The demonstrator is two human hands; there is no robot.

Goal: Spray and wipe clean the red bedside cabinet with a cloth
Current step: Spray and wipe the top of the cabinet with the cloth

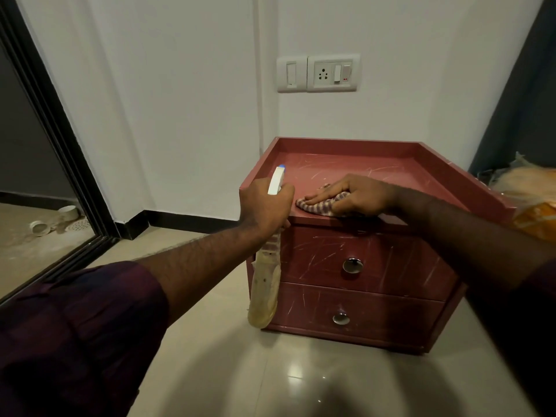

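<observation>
The red bedside cabinet (355,164) stands on the floor against the white wall, with a raised rim round its scratched top and two drawers with round metal pulls. My left hand (264,203) grips a spray bottle (266,281) by its neck at the cabinet's front left corner; the white nozzle with a blue tip points over the top, and the yellowish body hangs in front of the drawers. My right hand (352,194) lies flat on a striped cloth (316,207), pressing it on the top near the front edge.
A wall socket and switch plate (319,73) sits above the cabinet. A dark-framed sliding door (51,139) is at the left, with pipe fittings (54,221) on the floor beyond it. Bedding and an orange item (529,200) lie at the right. Glossy tiled floor lies in front.
</observation>
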